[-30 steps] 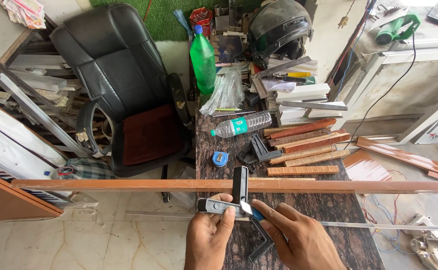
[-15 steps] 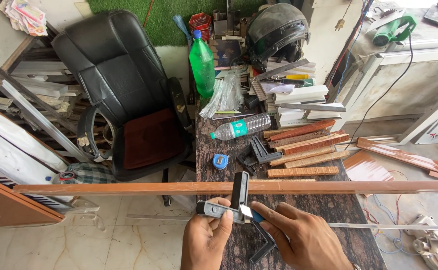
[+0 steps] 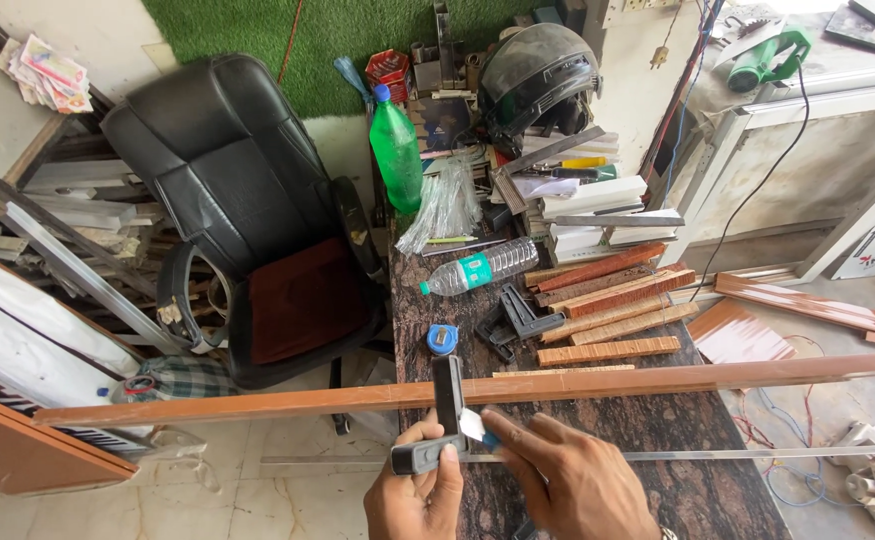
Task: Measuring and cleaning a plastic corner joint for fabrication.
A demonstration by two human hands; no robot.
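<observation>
While the black office chair [image 3: 258, 220] takes up most of the floor to my left, with its dark red seat cushion, the dark marble-patterned table [image 3: 658, 440] in front of me carries nearly everything else. A long reddish-brown wooden strip [image 3: 658, 380] lies right across it, overhanging well past both edges. Nearer to me and parallel to it runs a thin grey metal strip [image 3: 738, 453]. At the far end of the table sit a dark helmet [image 3: 538, 75] and an upright green plastic bottle [image 3: 396, 150]; a clear water bottle [image 3: 483, 266] lies on its side between them and the wooden strip, with a stack of short wooden offcuts [image 3: 608, 300] just to its right. A small blue tape measure [image 3: 443, 339] rests just beyond the wooden strip.

The try square [image 3: 443, 420] stands at the near edge of the table, its dark blade crossing the wooden strip and its grey stock lying towards me. My left hand [image 3: 416, 495] is closed around that stock, thumb on top and fingers curled under it. My right hand [image 3: 573, 485] is pinched shut on a small blue-handled knife [image 3: 478, 430], forefinger stretched along it, its pale blade touching the square beside the blade of the square.
</observation>
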